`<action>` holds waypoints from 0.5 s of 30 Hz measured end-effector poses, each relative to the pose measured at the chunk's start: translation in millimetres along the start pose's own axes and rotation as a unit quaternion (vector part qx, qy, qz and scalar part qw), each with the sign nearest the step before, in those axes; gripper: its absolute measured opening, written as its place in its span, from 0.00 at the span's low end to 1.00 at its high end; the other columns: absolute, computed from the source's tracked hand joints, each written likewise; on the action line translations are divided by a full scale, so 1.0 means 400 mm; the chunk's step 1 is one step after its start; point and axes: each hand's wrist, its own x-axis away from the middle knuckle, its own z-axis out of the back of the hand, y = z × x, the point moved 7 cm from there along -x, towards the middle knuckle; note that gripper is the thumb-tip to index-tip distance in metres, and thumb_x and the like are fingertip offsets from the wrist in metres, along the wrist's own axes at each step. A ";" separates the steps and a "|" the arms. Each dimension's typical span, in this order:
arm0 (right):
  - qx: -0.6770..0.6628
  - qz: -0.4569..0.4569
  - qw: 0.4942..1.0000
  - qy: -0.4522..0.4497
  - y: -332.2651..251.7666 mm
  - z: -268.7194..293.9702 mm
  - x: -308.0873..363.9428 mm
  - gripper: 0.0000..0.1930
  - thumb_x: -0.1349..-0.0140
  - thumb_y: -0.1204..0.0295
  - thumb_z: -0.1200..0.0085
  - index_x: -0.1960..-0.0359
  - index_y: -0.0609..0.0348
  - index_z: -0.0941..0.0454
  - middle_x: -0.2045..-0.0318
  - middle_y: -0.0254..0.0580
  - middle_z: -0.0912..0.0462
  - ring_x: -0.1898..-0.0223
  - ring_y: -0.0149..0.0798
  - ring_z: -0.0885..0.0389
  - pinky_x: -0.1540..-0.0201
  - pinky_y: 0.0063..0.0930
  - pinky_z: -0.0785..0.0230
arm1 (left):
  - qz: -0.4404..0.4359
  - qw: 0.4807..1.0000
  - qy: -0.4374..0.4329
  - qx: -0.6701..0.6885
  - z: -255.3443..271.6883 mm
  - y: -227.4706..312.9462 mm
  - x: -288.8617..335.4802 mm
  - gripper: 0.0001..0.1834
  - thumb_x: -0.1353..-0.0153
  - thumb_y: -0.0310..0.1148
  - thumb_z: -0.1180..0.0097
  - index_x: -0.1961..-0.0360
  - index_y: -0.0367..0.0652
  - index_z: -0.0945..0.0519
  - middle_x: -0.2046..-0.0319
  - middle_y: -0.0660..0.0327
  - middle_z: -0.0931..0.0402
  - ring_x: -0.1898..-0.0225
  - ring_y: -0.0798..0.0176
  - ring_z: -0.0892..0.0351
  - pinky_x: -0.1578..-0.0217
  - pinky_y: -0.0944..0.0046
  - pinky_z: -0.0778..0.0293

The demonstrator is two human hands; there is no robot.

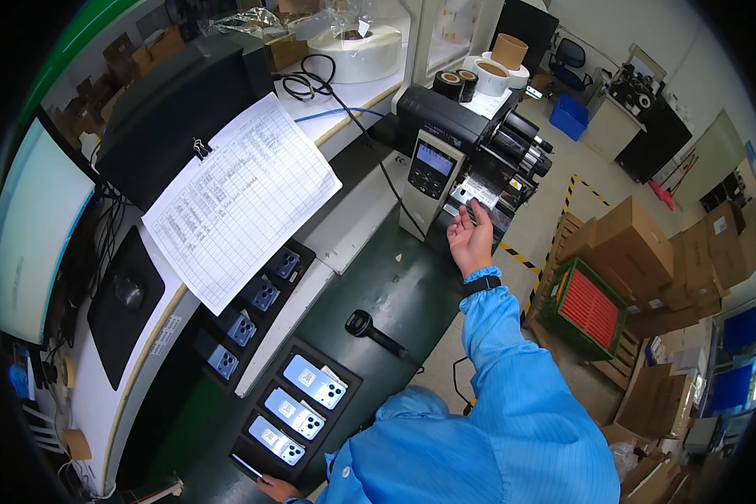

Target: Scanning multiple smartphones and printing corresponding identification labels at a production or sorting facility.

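Note:
My right hand [471, 242] is held palm up at the front of a black-and-grey label printer [435, 164], its fingers loosely curled and apart. Its fingertips are beside a pale label strip [477, 193] at the printer's outlet; whether they touch it I cannot tell. My left hand [279, 489], low in the picture, closes on a thin pale-edged object [246, 467], seen edge-on at the near end of a black foam tray [349, 382]. Three light-blue phones [315, 380] with white labels lie in that tray. A handheld barcode scanner [375, 332] rests on the green bench.
Another black tray [213, 380] holds several blue phones, partly under clipped printed sheets [244, 202]. A mouse [129, 291] and monitor [42, 231] stand left. Label rolls [490, 77] sit behind the printer. Cartons [628, 248] and a green crate [584, 309] stand on the right.

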 end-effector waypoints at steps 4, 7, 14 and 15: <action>0.002 -0.011 1.000 -0.005 0.021 -0.012 0.002 0.12 0.36 0.63 0.44 0.52 0.46 0.25 0.63 0.31 0.24 0.67 0.30 0.28 0.66 0.24 0.32 | 0.014 1.000 -0.003 0.013 0.018 -0.001 0.014 0.30 0.28 0.48 0.62 0.40 0.29 0.33 0.42 0.38 0.33 0.44 0.41 0.31 0.41 0.53 0.34; 0.014 -0.002 1.000 0.008 0.002 0.005 0.002 0.12 0.36 0.64 0.44 0.52 0.46 0.25 0.63 0.31 0.24 0.67 0.30 0.28 0.66 0.24 0.32 | -0.009 1.000 -0.020 -0.022 0.018 0.100 0.048 0.30 0.28 0.48 0.62 0.40 0.29 0.33 0.42 0.39 0.33 0.43 0.41 0.32 0.40 0.53 0.36; 0.022 -0.031 0.999 -0.005 0.059 -0.018 0.003 0.11 0.36 0.64 0.44 0.53 0.46 0.25 0.63 0.31 0.24 0.66 0.29 0.27 0.67 0.24 0.32 | -0.030 0.999 0.025 0.000 0.041 0.064 0.059 0.25 0.29 0.42 0.59 0.44 0.29 0.31 0.48 0.40 0.29 0.49 0.43 0.29 0.44 0.54 0.35; 0.015 -0.027 1.000 -0.003 0.062 -0.017 -0.002 0.13 0.36 0.63 0.43 0.52 0.47 0.26 0.62 0.30 0.23 0.66 0.29 0.28 0.67 0.23 0.33 | -0.026 1.000 0.016 0.003 0.041 0.076 0.061 0.25 0.29 0.43 0.59 0.43 0.29 0.31 0.47 0.40 0.30 0.48 0.43 0.29 0.44 0.54 0.35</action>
